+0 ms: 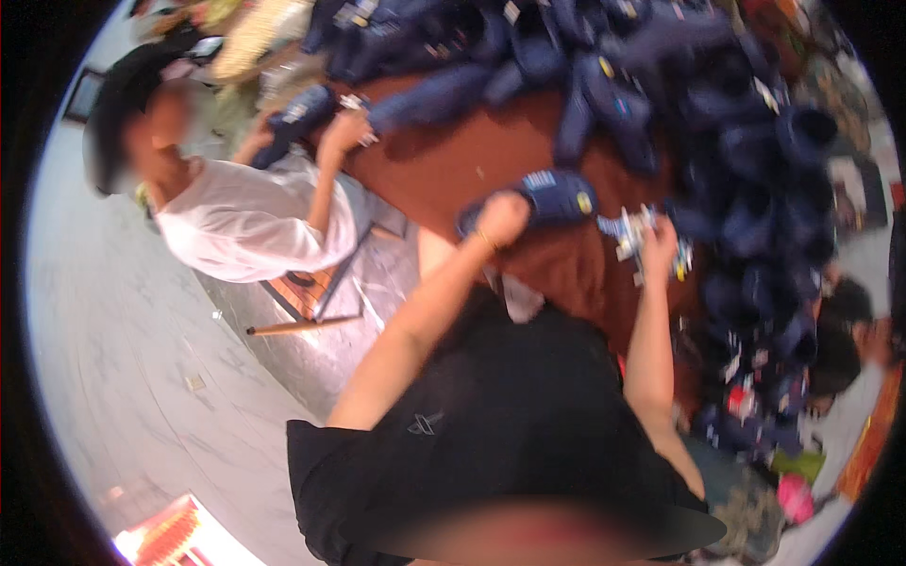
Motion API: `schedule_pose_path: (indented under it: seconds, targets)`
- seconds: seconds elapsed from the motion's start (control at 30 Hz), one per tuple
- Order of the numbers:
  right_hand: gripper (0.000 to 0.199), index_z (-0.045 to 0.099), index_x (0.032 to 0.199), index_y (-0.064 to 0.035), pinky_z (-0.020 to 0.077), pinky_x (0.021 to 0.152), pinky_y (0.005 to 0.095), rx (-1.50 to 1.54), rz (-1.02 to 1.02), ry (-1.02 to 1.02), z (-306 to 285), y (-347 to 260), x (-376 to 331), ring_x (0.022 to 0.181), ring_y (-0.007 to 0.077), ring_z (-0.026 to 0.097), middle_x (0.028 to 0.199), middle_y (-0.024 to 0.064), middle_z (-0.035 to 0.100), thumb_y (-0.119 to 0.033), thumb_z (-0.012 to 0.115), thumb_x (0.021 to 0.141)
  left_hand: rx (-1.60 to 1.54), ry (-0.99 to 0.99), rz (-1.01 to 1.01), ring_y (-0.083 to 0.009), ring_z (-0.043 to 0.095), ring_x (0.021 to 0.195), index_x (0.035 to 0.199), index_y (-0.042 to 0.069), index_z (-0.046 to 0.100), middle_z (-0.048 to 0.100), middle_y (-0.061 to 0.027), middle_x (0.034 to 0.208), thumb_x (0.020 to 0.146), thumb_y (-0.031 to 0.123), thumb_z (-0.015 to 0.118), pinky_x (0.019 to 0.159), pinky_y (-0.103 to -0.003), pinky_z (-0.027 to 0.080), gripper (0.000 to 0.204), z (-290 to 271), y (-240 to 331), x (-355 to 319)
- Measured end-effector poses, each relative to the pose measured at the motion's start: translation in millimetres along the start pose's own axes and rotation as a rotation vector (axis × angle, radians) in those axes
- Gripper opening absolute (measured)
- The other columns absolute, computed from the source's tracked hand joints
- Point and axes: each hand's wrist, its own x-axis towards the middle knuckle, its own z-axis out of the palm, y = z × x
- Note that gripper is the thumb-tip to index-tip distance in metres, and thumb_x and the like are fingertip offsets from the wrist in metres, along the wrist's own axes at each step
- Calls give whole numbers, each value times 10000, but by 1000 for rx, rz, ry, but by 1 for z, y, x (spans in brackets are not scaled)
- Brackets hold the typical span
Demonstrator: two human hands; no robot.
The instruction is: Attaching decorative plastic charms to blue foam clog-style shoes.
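My left hand (503,217) is closed around the heel end of a dark blue slipper (564,198), which has a light patch and a yellow spot on it. The slipper is held over the brown cloth (425,179) in front of me. To the right of it, my right hand (659,250) grips a bunch of small white tags (634,232) with bits of blue and yellow. The two hands are apart, and the tags do not touch the slipper. Fine details are blurred.
Dark blue slippers (618,104) lie heaped along the far side and down the right (755,208). On the left sits a person in a white shirt (255,226), with a slipper (300,111) and white tags (357,106) in hand. A wooden stool (311,292) stands beside that person.
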Motion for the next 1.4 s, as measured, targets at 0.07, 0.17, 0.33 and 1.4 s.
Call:
schedule_pose_path:
  seconds: [0.07, 0.17, 0.33, 1.4]
  targets:
    - [178, 612, 980, -1, 475, 738, 290, 29, -34, -105, 21, -14, -8, 819, 156, 592, 907, 72, 646, -33, 624, 805, -86, 39, 33, -440, 580, 895, 858, -44, 631, 605, -281, 946, 887, 217, 480, 796, -476, 460, 303, 3, -3, 1]
    - [142, 627, 926, -30, 481, 696, 304, -107, 46, -239, 51, -46, -25, 759, 183, 619, 867, 96, 656, -68, 657, 793, -135, 73, 78, -434, 569, 885, 857, -53, 609, 604, -272, 908, 893, 237, 483, 777, -468, 446, 318, 2, -4, 2]
    - [163, 625, 885, -53, 477, 701, 385, -196, -105, -359, 84, -87, -47, 781, 308, 597, 793, 130, 613, -112, 703, 755, -125, 68, 118, -429, 560, 889, 855, -50, 603, 601, -265, 897, 888, 232, 479, 787, -462, 439, 310, -3, 0, 1]
    - [321, 610, 844, -79, 440, 782, 405, -566, -551, -635, 102, -100, 24, 871, 295, 563, 865, 95, 614, -279, 785, 665, -1, 34, 170, -371, 591, 895, 777, -5, 647, 632, -203, 897, 875, 241, 460, 810, -476, 461, 324, 2, -3, -2]
